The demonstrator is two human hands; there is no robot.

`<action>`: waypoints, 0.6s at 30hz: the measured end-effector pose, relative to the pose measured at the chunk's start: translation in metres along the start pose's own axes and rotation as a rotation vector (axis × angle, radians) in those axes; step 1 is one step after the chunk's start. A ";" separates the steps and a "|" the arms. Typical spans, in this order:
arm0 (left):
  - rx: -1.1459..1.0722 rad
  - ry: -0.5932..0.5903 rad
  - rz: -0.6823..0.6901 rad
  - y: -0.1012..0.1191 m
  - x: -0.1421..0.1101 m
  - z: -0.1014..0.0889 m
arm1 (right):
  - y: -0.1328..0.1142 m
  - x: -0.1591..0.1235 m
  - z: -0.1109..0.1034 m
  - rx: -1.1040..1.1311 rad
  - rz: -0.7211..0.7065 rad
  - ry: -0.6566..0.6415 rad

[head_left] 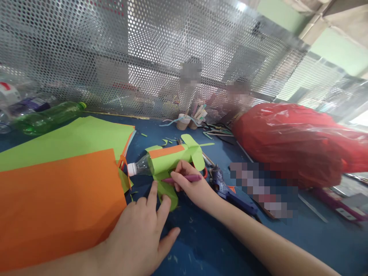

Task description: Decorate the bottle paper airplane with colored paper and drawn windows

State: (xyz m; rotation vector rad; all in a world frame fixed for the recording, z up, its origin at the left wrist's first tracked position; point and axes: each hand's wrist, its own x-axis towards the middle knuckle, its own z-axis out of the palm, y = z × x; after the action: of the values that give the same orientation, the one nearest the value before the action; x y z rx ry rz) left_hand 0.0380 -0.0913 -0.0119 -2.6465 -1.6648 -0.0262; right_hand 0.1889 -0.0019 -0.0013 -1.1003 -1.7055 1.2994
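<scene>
A clear plastic bottle (143,165) with a white cap lies on its side, its body wrapped in green paper (165,166) with an orange strip (166,151) along the top. Green paper fins stand at its right end, and a rounded green flap (169,196) spreads out on the near side. My right hand (189,183) grips a purple pen (193,178), its tip at the flap near the bottle. With fingers spread, my left hand (140,226) rests its fingertips on or beside that flap, holding nothing.
Orange paper (57,207) and green sheets (77,142) lie at left, a green bottle (54,117) behind them. A blue glue gun (230,191) lies right of my hand. A red plastic bag (290,142) bulges at right. Cups (182,122) of sticks stand before a perforated metal screen (155,57).
</scene>
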 end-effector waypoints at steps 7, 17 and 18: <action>0.017 0.049 -0.007 0.002 -0.001 -0.005 | 0.004 0.000 0.000 0.001 -0.026 -0.035; -0.019 0.035 0.010 -0.001 0.000 -0.004 | 0.005 0.000 0.000 -0.056 -0.028 -0.049; -0.017 0.035 0.009 -0.001 0.000 -0.004 | 0.005 0.000 0.000 -0.055 -0.028 -0.050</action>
State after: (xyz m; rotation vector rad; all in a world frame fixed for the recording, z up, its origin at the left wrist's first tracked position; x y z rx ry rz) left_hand 0.0368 -0.0910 -0.0075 -2.6499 -1.6501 -0.0863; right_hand 0.1896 -0.0010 -0.0061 -1.0792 -1.7966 1.2792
